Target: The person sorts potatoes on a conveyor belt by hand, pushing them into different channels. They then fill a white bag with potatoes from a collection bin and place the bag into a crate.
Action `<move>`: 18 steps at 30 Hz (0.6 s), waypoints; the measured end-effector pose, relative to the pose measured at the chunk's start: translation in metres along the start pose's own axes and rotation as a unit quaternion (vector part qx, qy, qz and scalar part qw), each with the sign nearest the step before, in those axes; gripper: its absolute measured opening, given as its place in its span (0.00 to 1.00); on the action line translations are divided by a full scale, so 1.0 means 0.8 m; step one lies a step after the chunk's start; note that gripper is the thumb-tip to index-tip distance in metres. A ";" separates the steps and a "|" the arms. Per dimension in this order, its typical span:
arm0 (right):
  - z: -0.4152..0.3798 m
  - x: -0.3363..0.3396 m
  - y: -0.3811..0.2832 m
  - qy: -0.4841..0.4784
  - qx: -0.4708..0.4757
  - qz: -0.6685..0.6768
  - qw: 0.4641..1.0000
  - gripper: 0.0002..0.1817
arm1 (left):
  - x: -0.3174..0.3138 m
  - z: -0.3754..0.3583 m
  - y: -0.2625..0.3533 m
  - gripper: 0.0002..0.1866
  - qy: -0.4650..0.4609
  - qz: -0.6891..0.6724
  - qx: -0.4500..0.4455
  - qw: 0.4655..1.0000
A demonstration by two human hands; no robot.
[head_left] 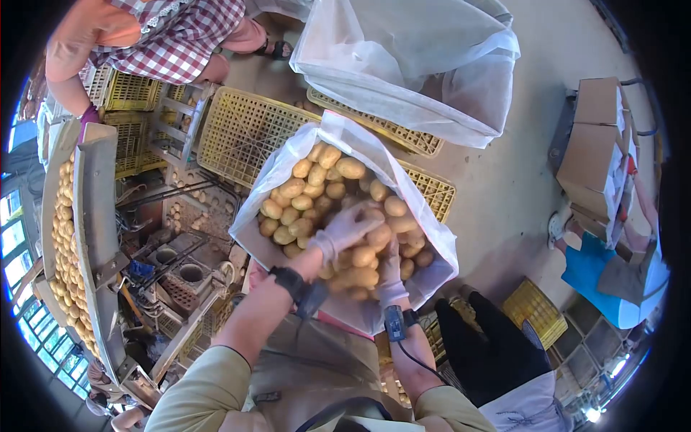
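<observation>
Many potatoes point(302, 191) fill a box lined with a white sheet point(425, 223), directly in front of me. My left hand point(351, 229), in a pale glove, reaches into the middle of the box with its fingers curved over a potato point(378, 236). Close beside it on the right, my right hand point(391, 270), also gloved, is down among the potatoes; its fingers are partly hidden and blurred, so its hold cannot be made out. The potatoes near both hands look smeared by motion.
A conveyor of potatoes point(66, 245) runs down the left. Yellow crates point(241, 133) and a second lined box point(403, 65) lie beyond mine. One person stands at upper left, others at right and lower right. Cartons point(594, 162) are stacked at right.
</observation>
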State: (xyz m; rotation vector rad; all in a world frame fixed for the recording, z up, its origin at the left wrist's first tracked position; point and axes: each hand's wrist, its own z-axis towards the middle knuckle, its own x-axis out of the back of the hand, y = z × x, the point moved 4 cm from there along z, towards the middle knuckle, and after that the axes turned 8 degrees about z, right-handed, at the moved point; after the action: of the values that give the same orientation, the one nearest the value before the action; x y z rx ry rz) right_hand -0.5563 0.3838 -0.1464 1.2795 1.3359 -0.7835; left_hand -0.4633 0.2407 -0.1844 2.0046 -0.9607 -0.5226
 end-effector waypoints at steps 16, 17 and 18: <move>0.043 -0.180 -0.023 0.282 0.334 -0.333 0.835 0.32 | 0.002 -0.084 0.263 0.22 0.267 0.139 -0.303 0.904; 0.070 -0.217 -0.047 0.276 0.395 -0.347 0.804 0.32 | 0.007 -0.057 0.298 0.23 0.277 0.154 -0.343 0.884; 0.102 -0.233 -0.080 0.222 0.401 -0.319 0.829 0.33 | 0.016 -0.022 0.335 0.23 0.266 0.123 -0.368 0.883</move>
State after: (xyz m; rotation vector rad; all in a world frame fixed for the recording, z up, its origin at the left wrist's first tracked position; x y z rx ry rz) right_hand -0.6260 0.2470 0.0013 1.7431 1.9610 -1.7291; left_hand -0.5611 0.1423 0.0461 1.2069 -0.5352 -0.1308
